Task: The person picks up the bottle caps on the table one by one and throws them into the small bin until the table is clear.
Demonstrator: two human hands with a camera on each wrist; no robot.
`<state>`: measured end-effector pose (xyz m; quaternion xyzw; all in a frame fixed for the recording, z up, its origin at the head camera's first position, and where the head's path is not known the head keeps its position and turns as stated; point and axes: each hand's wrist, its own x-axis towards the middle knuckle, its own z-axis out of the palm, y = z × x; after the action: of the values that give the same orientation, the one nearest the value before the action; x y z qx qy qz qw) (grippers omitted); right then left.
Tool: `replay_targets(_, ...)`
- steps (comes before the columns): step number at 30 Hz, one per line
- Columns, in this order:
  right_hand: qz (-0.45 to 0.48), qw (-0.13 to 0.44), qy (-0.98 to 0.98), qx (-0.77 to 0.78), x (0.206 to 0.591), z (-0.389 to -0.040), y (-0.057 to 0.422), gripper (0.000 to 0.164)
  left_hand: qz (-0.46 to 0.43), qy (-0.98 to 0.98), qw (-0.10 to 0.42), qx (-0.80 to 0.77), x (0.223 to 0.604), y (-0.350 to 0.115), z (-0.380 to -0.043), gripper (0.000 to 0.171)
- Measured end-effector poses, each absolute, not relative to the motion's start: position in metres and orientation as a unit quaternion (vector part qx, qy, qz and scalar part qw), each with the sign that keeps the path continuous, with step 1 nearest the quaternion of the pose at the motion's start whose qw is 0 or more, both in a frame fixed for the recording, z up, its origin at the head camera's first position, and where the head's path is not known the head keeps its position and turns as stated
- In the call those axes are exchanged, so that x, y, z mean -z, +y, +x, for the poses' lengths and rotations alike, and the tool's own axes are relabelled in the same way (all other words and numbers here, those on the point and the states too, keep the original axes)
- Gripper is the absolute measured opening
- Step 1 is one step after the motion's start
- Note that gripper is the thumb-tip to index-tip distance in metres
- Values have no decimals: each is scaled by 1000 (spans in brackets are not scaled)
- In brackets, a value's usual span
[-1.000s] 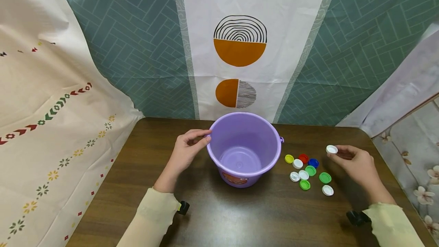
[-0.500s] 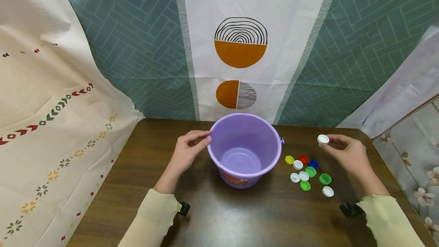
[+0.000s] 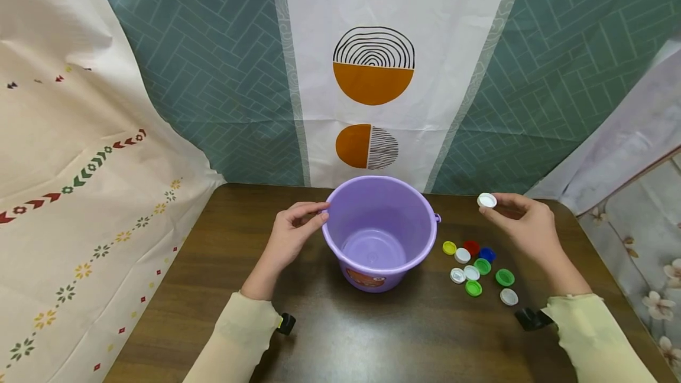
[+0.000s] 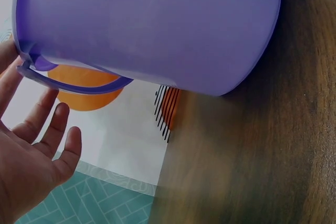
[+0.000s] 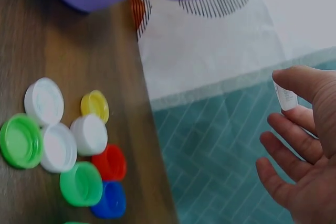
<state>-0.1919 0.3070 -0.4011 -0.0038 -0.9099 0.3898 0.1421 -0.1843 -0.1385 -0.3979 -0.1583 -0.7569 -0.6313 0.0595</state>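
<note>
A purple bucket stands upright on the table, its mouth toward the head camera and its inside bare. My left hand pinches its left rim between thumb and fingers; in the left wrist view the other fingers of that hand spread below the bucket's handle. My right hand holds a white bottle cap between thumb and forefinger, raised above the table to the right of the bucket. The right wrist view shows this cap edge-on, partly behind the thumb.
Right of the bucket lie several loose bottle caps, among them a yellow cap, a red cap, a blue cap and a green cap. Patterned cloth hangs behind the brown table.
My right hand has moved left and away from me, carrying the white bottle cap higher toward the bucket. The left hand and the bucket have stayed put.
</note>
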Motion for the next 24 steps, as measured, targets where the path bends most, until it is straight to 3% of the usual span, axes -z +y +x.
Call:
replay_targets(11, 33, 142, -904, -401, 377, -194, 273, 37, -152, -758, 60, 631, 396, -137, -183, 28)
replay_targets(24, 77, 104, -892, -433, 355, -192, 224, 40, -153, -762, 69, 625, 398, -136, -183, 28)
